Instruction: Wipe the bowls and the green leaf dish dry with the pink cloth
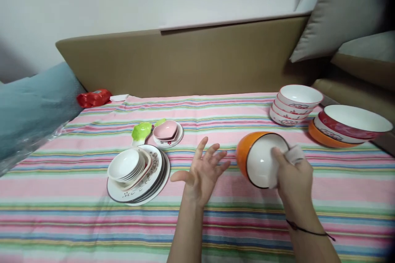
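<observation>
An orange bowl (251, 154) with a white inside is tipped on its side above the striped cloth, its mouth facing me. My right hand (293, 181) grips its rim, with a small white cloth (294, 154) bunched between fingers and bowl. Just left of the bowl, my left hand (203, 170) hovers with fingers spread and holds nothing; its fingertips are a short gap from the bowl's orange wall.
A pile of white bowls on plates (137, 170) lies at the left. Behind it are a green leaf dish (141, 130) and a pink dish (166, 129). Stacked red-patterned bowls (294, 104) and large bowls (348, 125) sit at the right. The striped cloth (92, 213) covers the surface.
</observation>
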Tool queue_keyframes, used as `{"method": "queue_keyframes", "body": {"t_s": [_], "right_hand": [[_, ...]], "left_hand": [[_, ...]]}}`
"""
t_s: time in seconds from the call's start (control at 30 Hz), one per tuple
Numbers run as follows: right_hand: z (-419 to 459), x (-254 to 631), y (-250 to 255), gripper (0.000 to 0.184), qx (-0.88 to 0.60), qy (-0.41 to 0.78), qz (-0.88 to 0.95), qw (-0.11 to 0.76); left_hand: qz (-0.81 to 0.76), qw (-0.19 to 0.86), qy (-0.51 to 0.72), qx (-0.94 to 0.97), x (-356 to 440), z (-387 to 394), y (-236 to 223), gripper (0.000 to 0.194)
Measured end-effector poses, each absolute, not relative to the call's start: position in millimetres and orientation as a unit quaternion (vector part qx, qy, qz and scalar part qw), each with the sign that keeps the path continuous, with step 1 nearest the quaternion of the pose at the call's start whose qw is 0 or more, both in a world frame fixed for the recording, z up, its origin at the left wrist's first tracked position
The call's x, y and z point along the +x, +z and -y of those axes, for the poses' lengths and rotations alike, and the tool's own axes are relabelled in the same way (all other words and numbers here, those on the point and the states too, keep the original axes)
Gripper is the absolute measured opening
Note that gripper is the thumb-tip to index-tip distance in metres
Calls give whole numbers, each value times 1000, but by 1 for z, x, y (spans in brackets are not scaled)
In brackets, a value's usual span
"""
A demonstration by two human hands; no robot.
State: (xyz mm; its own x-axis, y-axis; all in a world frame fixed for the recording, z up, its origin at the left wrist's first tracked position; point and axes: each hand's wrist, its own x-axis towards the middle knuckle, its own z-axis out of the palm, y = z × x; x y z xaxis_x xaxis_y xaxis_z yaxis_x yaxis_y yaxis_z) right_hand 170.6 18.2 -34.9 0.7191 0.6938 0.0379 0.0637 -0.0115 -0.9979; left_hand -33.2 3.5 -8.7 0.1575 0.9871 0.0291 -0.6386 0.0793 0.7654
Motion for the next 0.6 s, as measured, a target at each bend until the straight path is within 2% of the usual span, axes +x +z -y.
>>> {"method": "queue_keyframes", "body": {"t_s": [0.1,0.2,0.37,0.6], "right_hand": [[-17,170,-32,40,-629,265,229,694],[-15,164,-26,36,-607,282,201,716],[-16,159,-24,34,-607,292,201,711],[-15,155,-30,39,-623,282,243,688]], "left_hand": [[-278,696,575,328,-33,3,-6,126],[-259,711,573,314,-33,5,-7,127],[-204,733,583,284,-33,4,-13,106],[-109,750,601,254,-34,4,-16,87]]}}
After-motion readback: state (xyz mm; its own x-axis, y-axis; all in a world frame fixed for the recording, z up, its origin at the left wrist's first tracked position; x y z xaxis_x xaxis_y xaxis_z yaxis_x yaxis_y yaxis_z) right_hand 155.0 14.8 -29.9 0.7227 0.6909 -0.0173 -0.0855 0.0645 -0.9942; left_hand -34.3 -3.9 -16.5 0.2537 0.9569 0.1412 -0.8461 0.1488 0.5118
